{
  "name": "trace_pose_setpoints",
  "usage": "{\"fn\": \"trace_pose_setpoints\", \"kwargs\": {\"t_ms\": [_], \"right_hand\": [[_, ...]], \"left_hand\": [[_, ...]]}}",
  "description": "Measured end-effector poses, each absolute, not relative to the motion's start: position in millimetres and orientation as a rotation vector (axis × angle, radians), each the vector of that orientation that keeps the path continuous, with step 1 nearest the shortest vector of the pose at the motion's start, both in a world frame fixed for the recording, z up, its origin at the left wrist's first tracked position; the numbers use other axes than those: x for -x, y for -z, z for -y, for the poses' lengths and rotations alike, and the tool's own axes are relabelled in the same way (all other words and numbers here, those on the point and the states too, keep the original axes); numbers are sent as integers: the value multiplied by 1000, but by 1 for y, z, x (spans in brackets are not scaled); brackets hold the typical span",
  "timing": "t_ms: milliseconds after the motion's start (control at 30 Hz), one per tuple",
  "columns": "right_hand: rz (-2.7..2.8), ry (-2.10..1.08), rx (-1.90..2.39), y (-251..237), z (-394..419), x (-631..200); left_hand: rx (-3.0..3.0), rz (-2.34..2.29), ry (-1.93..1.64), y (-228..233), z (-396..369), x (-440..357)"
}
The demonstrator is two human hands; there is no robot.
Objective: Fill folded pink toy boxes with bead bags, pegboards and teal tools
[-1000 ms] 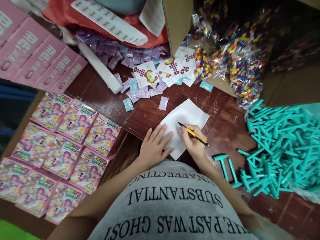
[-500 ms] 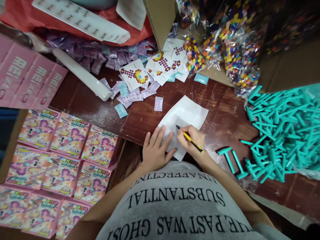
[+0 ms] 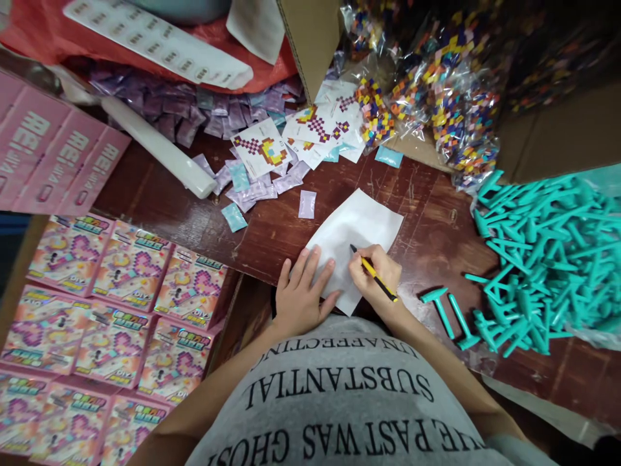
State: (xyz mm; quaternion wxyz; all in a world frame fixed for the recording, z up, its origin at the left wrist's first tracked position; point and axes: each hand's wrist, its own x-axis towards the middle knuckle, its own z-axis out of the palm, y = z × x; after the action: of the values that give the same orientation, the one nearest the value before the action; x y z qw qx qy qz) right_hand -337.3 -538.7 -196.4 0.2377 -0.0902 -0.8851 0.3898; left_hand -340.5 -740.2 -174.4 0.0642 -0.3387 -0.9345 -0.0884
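Observation:
A blank white sheet of paper (image 3: 361, 226) lies on the dark red wooden table (image 3: 427, 213) right in front of me. My left hand (image 3: 303, 294) rests flat on the sheet's near left corner, fingers spread, holding nothing. My right hand (image 3: 376, 278) grips a yellow and black pen (image 3: 373, 273), and its black tip touches the middle of the paper. Two loose teal T-shaped plastic pieces (image 3: 446, 314) lie just right of my right wrist.
A heap of teal plastic pieces (image 3: 543, 252) fills the right. Bags of coloured beads (image 3: 451, 110) and a cardboard box (image 3: 310, 39) stand at the back. Pattern cards (image 3: 262, 149) and small sachets (image 3: 233, 217) lie mid-table. Pink boxes (image 3: 121, 310) fill the left.
The view shifted left and down a second ago, then steadied. My right hand slid the pen tip slightly right across the paper. My left hand stays flat on the sheet.

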Motion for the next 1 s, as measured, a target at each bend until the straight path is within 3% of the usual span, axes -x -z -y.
{"fn": "trace_pose_setpoints", "kwargs": {"t_ms": [333, 567, 733, 833, 1000], "right_hand": [[2445, -986, 394, 195, 539, 340], [2429, -1097, 329, 197, 538, 332], [2326, -1292, 68, 186, 532, 331], [2457, -1132, -140, 169, 530, 345], [2587, -779, -573, 142, 537, 396]], "left_hand": [[1024, 2823, 274, 174, 740, 341], [1021, 2846, 293, 176, 741, 338], [1005, 2831, 689, 159, 747, 347], [1025, 2564, 876, 134, 735, 361], [1103, 2313, 899, 95, 694, 394]]}}
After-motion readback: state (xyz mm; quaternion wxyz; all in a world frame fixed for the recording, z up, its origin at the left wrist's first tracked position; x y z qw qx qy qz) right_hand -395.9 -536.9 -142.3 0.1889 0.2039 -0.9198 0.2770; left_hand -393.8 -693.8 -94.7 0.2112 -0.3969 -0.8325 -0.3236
